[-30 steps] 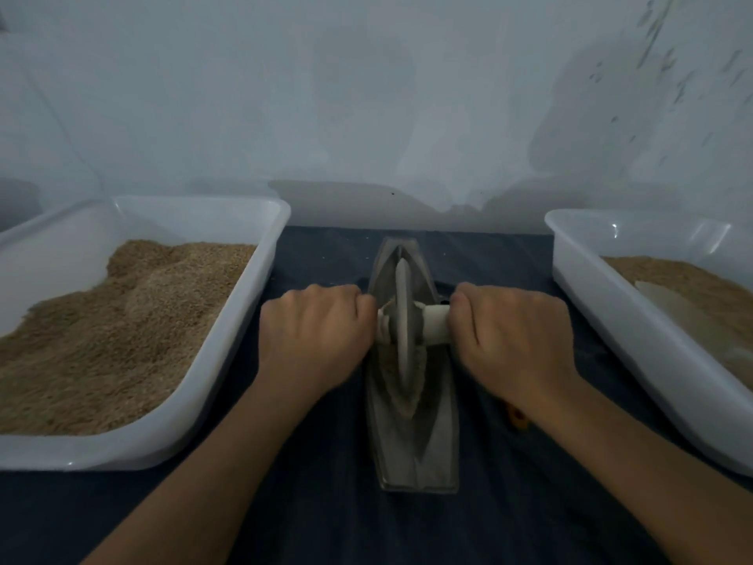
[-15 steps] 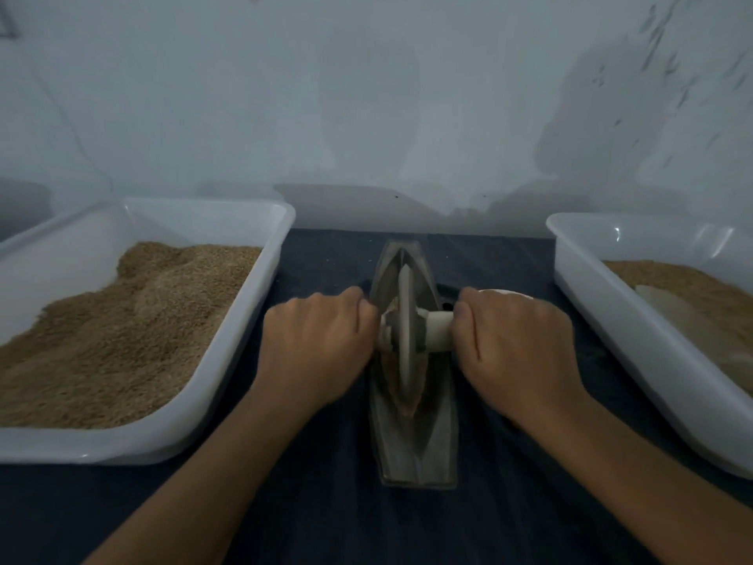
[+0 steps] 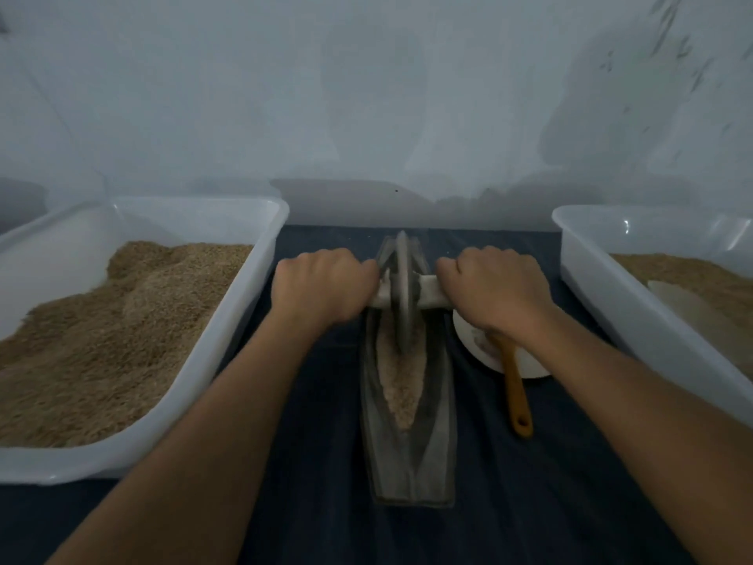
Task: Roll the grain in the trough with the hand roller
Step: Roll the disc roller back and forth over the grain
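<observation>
A long grey boat-shaped trough (image 3: 409, 462) lies lengthwise in front of me on a dark blue cloth. Pale crushed grain (image 3: 401, 385) fills its groove. The hand roller (image 3: 403, 287), a grey disc on a pale cross-handle, stands upright in the far half of the trough. My left hand (image 3: 322, 285) grips the handle's left end. My right hand (image 3: 495, 289) grips its right end. Both handle ends are hidden inside my fists.
A white tub (image 3: 228, 332) of brown grain stands at the left, and another white tub (image 3: 619, 303) with grain at the right. A white bowl (image 3: 525, 367) with a wooden-handled tool (image 3: 515, 395) sits just right of the trough, partly under my right wrist. A pale wall rises behind.
Both hands have pushed the roller away from me toward the trough's far end. More grain in the near groove, the bowl and the tool are now uncovered.
</observation>
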{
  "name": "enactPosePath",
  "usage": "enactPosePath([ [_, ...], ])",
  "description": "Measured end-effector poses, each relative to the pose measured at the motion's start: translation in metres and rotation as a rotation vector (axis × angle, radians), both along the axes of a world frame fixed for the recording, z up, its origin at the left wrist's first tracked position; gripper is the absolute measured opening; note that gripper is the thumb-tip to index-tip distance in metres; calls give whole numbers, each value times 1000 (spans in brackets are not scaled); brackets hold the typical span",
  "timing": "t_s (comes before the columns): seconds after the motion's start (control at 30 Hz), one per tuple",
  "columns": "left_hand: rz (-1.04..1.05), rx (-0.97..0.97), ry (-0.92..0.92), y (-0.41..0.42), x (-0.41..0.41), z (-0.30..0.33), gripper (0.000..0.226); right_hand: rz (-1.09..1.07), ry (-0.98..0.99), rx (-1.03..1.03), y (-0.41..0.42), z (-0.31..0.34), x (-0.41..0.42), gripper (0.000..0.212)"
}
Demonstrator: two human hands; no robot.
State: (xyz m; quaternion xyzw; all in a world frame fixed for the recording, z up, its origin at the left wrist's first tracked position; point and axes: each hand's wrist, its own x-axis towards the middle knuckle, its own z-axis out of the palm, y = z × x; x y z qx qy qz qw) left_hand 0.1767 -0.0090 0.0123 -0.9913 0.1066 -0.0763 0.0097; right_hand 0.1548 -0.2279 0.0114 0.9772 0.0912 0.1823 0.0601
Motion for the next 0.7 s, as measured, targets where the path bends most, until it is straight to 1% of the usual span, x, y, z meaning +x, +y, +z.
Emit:
enactPosePath([
  [0.07,49,-85,75,-4,11,4,38,-29,109,45,0,7,13,38],
  [0.1,64,-105,75,-5,10,5,38,-39,134,48,0,9,14,36],
  [0.13,57,-77,45,-6,3,6,36,-45,129,42,2,9,9,34],
  [0.2,-33,72,-115,-3,-21,2,22,-49,39,24,5,5,-14,36],
  [0.27,-154,159,-268,4,-56,-8,12,-52,-79,76,9,-4,-46,47],
  [0.3,-201,149,-316,9,-72,-13,12,-38,-139,108,12,-8,-64,49],
  [0.37,-242,69,-385,18,-99,-21,19,9,-265,150,17,-15,-96,46],
  [0.47,-170,-21,-405,26,-116,-24,32,62,-363,161,18,-16,-115,41],
  [0.53,-127,-51,-402,21,-110,-24,37,37,-319,129,18,-15,-112,45],
  [0.6,-68,-105,-385,13,-88,-22,43,-32,-255,114,18,-14,-98,53],
  [0.7,-59,-101,-291,4,-38,-19,39,-79,-155,124,12,-8,-59,56],
])
